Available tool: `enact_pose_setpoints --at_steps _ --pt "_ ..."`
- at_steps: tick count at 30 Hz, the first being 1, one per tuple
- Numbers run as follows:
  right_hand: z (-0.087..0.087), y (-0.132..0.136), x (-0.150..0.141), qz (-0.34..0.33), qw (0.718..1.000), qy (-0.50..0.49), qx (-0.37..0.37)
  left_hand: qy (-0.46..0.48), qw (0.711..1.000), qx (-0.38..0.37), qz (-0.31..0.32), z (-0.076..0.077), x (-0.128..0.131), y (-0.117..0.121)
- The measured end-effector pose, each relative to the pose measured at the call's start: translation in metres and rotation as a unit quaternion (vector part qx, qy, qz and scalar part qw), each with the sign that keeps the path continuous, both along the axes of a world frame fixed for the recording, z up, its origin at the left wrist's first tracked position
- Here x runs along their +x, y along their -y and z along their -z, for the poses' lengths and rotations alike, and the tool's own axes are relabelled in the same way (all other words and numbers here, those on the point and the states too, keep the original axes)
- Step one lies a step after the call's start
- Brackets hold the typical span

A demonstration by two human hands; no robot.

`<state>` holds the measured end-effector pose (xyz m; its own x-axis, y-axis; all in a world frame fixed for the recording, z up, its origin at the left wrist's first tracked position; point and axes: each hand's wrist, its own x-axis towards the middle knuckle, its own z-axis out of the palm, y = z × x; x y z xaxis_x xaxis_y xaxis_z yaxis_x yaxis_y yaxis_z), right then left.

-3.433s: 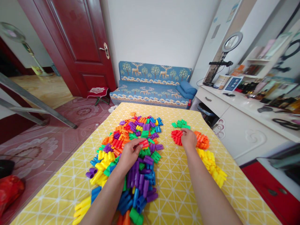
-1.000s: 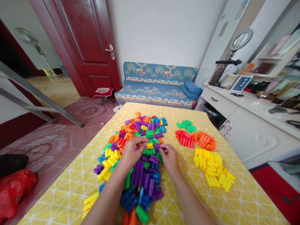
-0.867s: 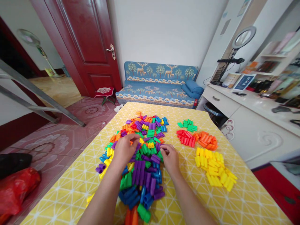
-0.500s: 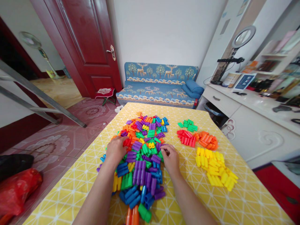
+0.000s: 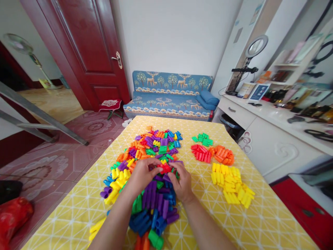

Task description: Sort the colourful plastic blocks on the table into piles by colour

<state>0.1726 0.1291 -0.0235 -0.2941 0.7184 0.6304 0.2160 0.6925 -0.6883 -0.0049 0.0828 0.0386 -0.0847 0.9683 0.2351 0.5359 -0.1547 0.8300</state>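
Above the mixed heap of plastic building pieces, my left hand [image 5: 146,172] and my right hand [image 5: 182,181] meet around a red building piece [image 5: 164,169]. Fingers of both hands close on it from either side. Under and around them lie purple pieces [image 5: 151,194], yellow pieces [image 5: 121,178], blue pieces [image 5: 142,220] and other colours. To the right sit separate groups: green pieces [image 5: 203,139], red pieces [image 5: 201,153], orange pieces [image 5: 222,155] and yellow pieces [image 5: 231,182]. My left palm hides part of the heap.
A yellow patterned cloth [image 5: 197,218] covers the table. Beyond it stands a blue sofa [image 5: 169,99], with a small red stool [image 5: 110,105] near the door. A white dresser [image 5: 260,132] runs along the right, and a metal ladder [image 5: 47,121] leans at the left.
My left hand has moved right from the heap's left side with the red piece, uncovering yellow pieces there. My right hand has come left to meet it. The view has shifted slightly.
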Motion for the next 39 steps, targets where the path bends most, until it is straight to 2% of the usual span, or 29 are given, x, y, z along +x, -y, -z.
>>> enact_pose_setpoints --at_steps 3,8,10,13,15,18,22,26,29,32,35,39 --pt "-0.002 0.004 -0.003 -0.011 0.999 -0.019 0.036 -0.029 0.999 0.036 0.008 0.0 0.013 -0.001" --pt "-0.006 0.002 -0.001 0.012 0.999 -0.032 0.023 -0.049 0.996 0.065 0.021 0.006 0.014 -0.003" --pt "-0.007 -0.005 0.009 0.058 0.998 -0.033 0.004 -0.05 0.996 0.071 0.01 0.008 0.01 -0.004" --pt "-0.007 -0.025 0.033 0.187 0.98 -0.021 -0.062 -0.038 0.995 0.08 -0.036 0.01 0.003 -0.004" --pt "-0.005 -0.039 0.051 0.242 0.963 0.041 -0.112 -0.026 0.995 0.08 -0.057 0.011 -0.002 -0.004" --pt "-0.005 -0.052 0.068 0.278 0.926 0.197 -0.16 -0.018 0.995 0.075 -0.061 0.012 -0.005 -0.004" --pt "-0.013 -0.047 0.068 0.336 0.866 0.336 -0.154 -0.017 0.996 0.071 -0.057 0.012 -0.007 -0.004" --pt "-0.02 -0.041 0.062 0.318 0.84 0.414 -0.146 -0.009 0.995 0.067 -0.076 0.011 -0.012 -0.003" --pt "-0.018 -0.044 0.061 0.286 0.839 0.437 -0.151 -0.011 0.993 0.063 -0.097 0.01 -0.018 -0.001" --pt "-0.012 -0.049 0.064 0.284 0.859 0.403 -0.136 -0.016 0.991 0.058 -0.118 0.011 -0.022 0.0" --pt "-0.006 -0.055 0.066 0.328 0.879 0.326 -0.116 -0.021 0.99 0.057 -0.126 0.013 -0.025 0.0" --pt "0.004 -0.063 0.067 0.383 0.886 0.23 -0.122 -0.028 0.99 0.052 -0.132 0.016 -0.027 0.0"
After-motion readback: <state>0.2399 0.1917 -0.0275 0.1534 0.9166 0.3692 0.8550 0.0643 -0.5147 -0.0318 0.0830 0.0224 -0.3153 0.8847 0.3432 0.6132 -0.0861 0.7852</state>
